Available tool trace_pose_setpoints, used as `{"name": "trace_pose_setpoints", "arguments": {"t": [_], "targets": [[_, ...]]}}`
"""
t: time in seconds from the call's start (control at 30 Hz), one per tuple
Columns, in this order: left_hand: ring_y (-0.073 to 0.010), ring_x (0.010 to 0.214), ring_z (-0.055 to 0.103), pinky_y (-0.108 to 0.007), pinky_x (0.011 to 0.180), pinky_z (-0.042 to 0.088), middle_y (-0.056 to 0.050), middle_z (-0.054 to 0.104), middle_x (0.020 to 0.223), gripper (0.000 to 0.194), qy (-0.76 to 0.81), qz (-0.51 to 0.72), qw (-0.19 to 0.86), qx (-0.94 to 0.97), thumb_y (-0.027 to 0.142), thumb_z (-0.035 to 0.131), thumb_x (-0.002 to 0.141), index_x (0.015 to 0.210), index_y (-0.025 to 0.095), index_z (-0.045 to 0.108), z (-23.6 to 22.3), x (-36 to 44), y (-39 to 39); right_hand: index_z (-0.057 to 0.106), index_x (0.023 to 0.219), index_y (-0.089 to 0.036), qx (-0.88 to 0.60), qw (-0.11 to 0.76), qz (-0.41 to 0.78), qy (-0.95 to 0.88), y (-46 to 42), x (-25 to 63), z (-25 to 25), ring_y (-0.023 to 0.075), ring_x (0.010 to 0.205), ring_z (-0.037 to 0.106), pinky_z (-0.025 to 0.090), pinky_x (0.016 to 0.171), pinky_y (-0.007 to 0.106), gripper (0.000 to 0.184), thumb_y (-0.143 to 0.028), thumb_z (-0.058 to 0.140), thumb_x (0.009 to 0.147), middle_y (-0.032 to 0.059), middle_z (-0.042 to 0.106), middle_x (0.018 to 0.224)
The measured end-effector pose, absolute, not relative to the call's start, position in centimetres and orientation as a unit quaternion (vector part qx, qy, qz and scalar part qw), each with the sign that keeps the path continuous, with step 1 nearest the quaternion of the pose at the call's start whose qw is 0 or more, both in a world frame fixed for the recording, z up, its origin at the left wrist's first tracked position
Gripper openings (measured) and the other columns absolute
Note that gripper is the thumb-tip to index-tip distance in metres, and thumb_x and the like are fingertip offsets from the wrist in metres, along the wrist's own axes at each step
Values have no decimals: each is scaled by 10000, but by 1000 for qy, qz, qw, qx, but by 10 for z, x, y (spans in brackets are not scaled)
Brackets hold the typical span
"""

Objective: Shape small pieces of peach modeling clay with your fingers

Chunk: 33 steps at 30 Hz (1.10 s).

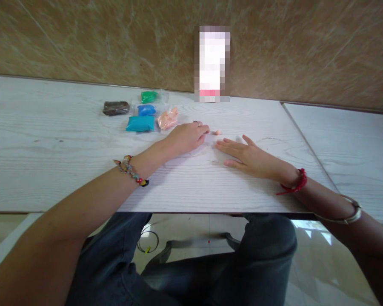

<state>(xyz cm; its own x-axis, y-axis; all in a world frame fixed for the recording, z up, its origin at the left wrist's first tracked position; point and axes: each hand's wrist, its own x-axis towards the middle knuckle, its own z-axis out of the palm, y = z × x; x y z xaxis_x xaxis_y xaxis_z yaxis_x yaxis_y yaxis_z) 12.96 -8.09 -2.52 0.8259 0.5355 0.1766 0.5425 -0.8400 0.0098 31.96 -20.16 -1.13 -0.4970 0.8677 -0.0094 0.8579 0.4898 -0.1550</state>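
Observation:
A small peach-coloured ball (217, 132), which looks like modelling clay, rests on the white wood-grain table (67, 170). Just to its left is my left hand (190, 137), a ring on one finger and its fingers curled together; whatever may be inside them is hidden. On the other side, my right hand (247, 157) lies low over the tabletop, palm down, with fingers stretched and spread. A clear packet of peach clay (168, 119) sits right behind my left hand.
Left of the peach packet are a teal packet (140, 123), a blue packet (146, 110), a green packet (149, 97) and a brown packet (116, 108). A blurred-out upright object (210, 63) stands against the brown marbled wall (98, 46). A seam crosses the table at right.

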Motion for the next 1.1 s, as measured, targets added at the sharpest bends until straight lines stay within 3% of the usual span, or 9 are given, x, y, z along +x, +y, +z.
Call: {"name": "trace_pose_setpoints", "arguments": {"t": [0.1, 0.23, 0.37, 0.47, 0.73, 0.97, 1.1], "targets": [[-178, 906, 594, -265, 711, 426, -71, 611, 1038, 290, -280, -78, 20, -957, 199, 354, 872, 1076, 152, 554, -24, 129, -81, 505, 1245, -215, -478, 55, 93, -871, -206, 327, -4, 225, 1288, 376, 208, 1056, 571, 396, -372, 322, 931, 59, 518, 1309], [-181, 905, 594, -267, 702, 423, -60, 611, 1036, 288, -281, -85, 24, -956, 210, 355, 872, 1073, 166, 556, -26, 129, -80, 588, 1142, -198, -457, 107, 66, -880, -203, 333, -7, 219, 1227, 461, 279, 1043, 511, 317, -293, 388, 915, 56, 610, 1203], [-177, 911, 589, -258, 691, 416, -58, 610, 1031, 297, -281, -79, 24, -956, 220, 338, 879, 1070, 164, 558, -26, 130, -80, 645, 1048, -158, -453, 186, 21, -871, -192, 333, -15, 185, 1018, 613, 452, 898, 353, 274, -272, 454, 887, 71, 684, 1052], [-183, 890, 591, -260, 664, 411, -60, 609, 1019, 292, -285, -76, 32, -955, 220, 345, 873, 1063, 164, 560, -25, 130, -81, 665, 995, -159, -456, 216, 10, -864, -185, 331, -20, 157, 891, 637, 487, 802, 292, 250, -283, 484, 876, 60, 701, 970], [-174, 912, 580, -267, 720, 419, -55, 611, 1025, 308, -290, -65, 30, -954, 226, 333, 880, 1074, 169, 565, -25, 131, -80, 670, 778, -160, -475, 253, 42, -842, -179, 325, -25, 160, 811, 600, 481, 755, 293, 142, -228, 553, 820, 58, 678, 821], [-186, 896, 588, -280, 708, 439, -62, 626, 946, 303, -293, -113, 23, -949, 225, 334, 880, 993, 149, 605, -22, 134, -82, 698, 860, -161, -634, 350, 80, -685, -168, 332, -21, 154, 716, 613, 480, 688, 297, 163, -201, 604, 734, 47, 700, 814], [-174, 888, 584, -278, 734, 444, -71, 607, 960, 270, -293, -178, 12, -939, 200, 378, 866, 1006, 136, 599, -22, 137, -85, 720, 849, -160, -656, 356, 104, -658, -156, 332, -24, 161, 718, 624, 481, 690, 304, 174, -216, 593, 744, 54, 715, 833]]}}
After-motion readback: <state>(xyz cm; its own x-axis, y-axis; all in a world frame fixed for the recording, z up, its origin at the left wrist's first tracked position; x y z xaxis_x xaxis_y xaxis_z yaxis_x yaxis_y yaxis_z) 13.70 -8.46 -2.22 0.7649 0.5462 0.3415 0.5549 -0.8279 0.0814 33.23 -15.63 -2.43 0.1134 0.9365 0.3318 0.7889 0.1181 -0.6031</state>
